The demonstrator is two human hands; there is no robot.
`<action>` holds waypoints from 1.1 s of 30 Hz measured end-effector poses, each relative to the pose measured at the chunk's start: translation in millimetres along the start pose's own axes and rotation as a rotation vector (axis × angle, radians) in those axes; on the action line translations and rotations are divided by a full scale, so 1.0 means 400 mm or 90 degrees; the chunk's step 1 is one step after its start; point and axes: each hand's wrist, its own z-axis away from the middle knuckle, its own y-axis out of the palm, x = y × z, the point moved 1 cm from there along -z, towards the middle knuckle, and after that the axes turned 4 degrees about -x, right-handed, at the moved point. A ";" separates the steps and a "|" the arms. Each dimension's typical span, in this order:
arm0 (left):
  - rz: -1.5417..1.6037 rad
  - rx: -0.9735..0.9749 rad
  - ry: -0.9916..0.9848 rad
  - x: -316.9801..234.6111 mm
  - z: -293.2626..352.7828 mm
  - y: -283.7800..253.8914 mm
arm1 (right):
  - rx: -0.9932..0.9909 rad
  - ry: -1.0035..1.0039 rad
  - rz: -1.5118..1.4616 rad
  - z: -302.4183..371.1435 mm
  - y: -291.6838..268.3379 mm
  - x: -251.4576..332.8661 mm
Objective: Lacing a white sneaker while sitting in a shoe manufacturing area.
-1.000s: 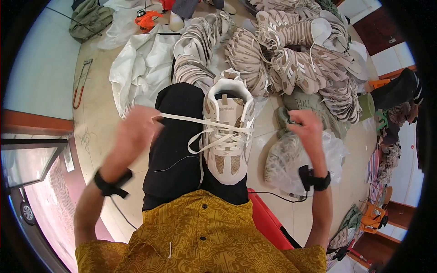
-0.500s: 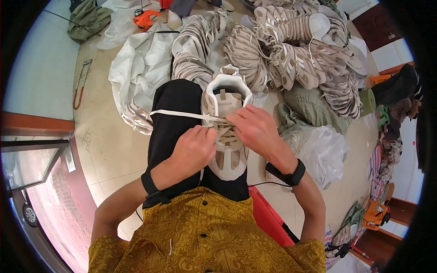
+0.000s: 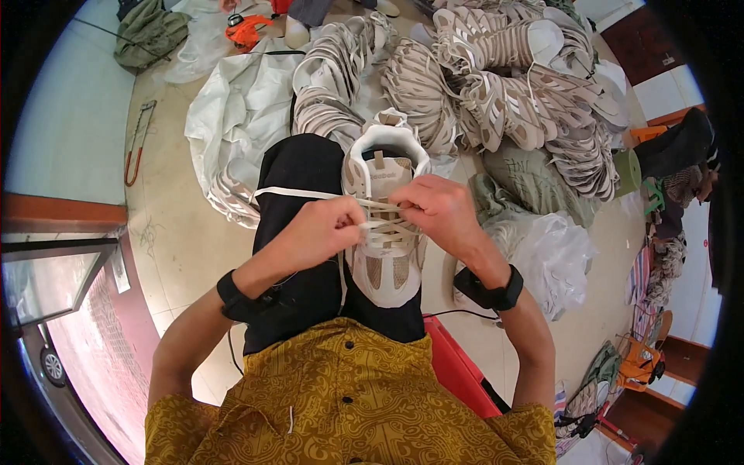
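Note:
A beige and white sneaker [image 3: 391,288] rests on my black-trousered lap, its toe toward me and its padded collar facing away. Flat cream shoelace [image 3: 298,192] criss-crosses its tongue, and one loose length runs left over my thigh. My left hand [image 3: 327,225] is closed in a pinch at the left side of the lacing, with lace at its fingertips. On the opposite side, my right hand [image 3: 438,208] pinches lace beside the upper eyelets. Its fingers cover part of the right eyelet row.
Stacked beige shoe uppers [image 3: 496,108] pile up on the floor ahead. A white sack [image 3: 232,116] lies to their left, a clear plastic bag [image 3: 554,263] at the right. Long-handled cutters [image 3: 139,143] lie by the left wall. A red object [image 3: 461,372] sits beside my right hip.
My left hand has turned and shifted slightly up and left, its fingers now nearer the lacing's left edge. My right hand has moved slightly right, uncovering more crossed lace.

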 end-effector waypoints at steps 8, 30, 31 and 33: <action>0.002 0.015 -0.012 -0.031 0.002 -0.044 | 0.020 0.028 -0.049 -0.005 0.014 -0.008; -0.354 -0.237 0.465 0.016 0.019 -0.011 | 0.113 0.147 -0.018 -0.003 -0.046 0.005; -0.301 -0.176 0.430 0.021 0.012 -0.026 | 0.104 0.149 0.006 -0.008 -0.055 0.008; -0.200 -0.102 0.397 0.014 0.004 -0.071 | 0.136 0.184 0.001 -0.010 -0.072 -0.002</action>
